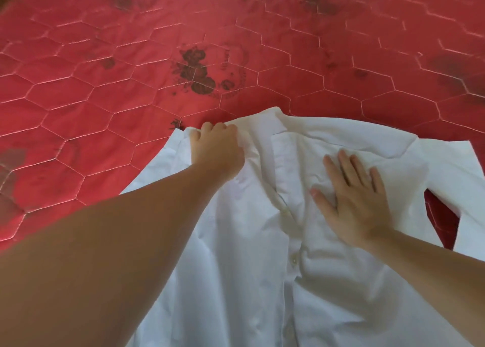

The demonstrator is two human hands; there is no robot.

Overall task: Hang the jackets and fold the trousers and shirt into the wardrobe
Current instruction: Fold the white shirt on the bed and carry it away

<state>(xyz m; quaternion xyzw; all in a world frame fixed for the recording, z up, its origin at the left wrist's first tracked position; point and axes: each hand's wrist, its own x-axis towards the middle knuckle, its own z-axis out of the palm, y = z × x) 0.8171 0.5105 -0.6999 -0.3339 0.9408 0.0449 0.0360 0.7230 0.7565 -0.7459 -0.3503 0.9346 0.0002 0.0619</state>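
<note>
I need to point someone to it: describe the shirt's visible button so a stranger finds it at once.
On the red quilted bedspread lies a white shirt. Follow its front placket down from the collar, passing left of the flat right hand. The button is the small pale disc there, the only one clearly showing.

Open red quilted bed (pixel 131 89) stretches beyond and left of the white shirt (pixel 236 281), while both hands and forearms lie across the shirt's upper half.

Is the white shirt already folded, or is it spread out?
Spread out: the white button-up shirt lies front up on the red quilted mattress, one sleeve extended.
</note>
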